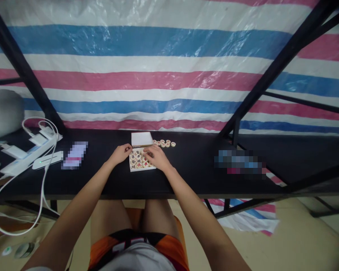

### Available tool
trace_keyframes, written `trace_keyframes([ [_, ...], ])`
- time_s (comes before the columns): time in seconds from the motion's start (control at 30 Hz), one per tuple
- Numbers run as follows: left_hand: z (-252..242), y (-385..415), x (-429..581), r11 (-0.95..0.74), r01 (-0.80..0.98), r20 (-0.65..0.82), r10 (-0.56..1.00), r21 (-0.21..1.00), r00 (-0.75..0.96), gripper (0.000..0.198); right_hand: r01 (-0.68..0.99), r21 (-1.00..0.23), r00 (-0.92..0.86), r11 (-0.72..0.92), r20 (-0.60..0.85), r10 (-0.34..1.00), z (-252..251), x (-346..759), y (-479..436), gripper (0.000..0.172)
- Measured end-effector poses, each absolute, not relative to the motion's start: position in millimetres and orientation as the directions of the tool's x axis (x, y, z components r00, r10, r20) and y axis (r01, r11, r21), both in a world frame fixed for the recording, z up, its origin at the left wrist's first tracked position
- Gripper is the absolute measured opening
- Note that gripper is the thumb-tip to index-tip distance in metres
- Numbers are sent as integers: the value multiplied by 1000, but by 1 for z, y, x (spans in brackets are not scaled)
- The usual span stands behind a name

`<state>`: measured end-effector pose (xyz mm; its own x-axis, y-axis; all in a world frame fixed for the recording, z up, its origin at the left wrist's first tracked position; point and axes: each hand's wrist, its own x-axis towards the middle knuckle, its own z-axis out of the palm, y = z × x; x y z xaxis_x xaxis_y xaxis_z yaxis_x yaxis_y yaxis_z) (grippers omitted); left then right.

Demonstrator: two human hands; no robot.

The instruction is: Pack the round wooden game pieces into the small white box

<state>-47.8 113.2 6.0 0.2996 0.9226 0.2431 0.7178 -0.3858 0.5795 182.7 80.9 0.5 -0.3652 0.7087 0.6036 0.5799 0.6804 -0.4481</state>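
A white box (142,170) full of round Chinese chess pieces (133,162), lettered in black and red, lies on the black table. My left hand (121,154) is at the box's far left corner, its fingers closed on the edge. Over the right part of the box is my right hand (157,157), thumb and fingers bent together around a chess piece that they mostly hide. Just behind the box lies its lid (141,139), showing a white inside. Several loose chess pieces (166,143) are on the table beyond my right hand.
To the left lie a blurred phone-like object (75,155), a white device (48,160) and a power strip (31,155) with looping white cables. A pixelated item (239,162) is on the right. Black frame bars and a striped plastic sheet (147,81) stand behind the table.
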Motion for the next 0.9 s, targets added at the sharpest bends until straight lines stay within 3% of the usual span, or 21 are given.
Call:
trace_keyframes([
  [0.37, 7, 113, -48, -396, 715, 243, 918, 575, 313, 25, 621, -424, -455, 659, 489, 744, 5, 183, 78, 24],
  [0.5, 8, 112, -48, -388, 716, 239, 921, 580, 307, 26, 742, -438, -268, 508, 500, 823, 2, 193, 83, 30],
  [0.67, 6, 113, -49, -394, 710, 245, 919, 583, 308, 25, 903, -414, 56, 112, 373, 926, -10, 214, 94, 36],
  [0.77, 6, 114, -49, -396, 712, 247, 918, 579, 310, 24, 923, -382, 89, 37, 307, 948, -12, 219, 94, 35],
  [0.9, 6, 113, -48, -394, 712, 247, 919, 581, 308, 24, 929, -371, 142, -7, 338, 931, -10, 220, 93, 35],
])
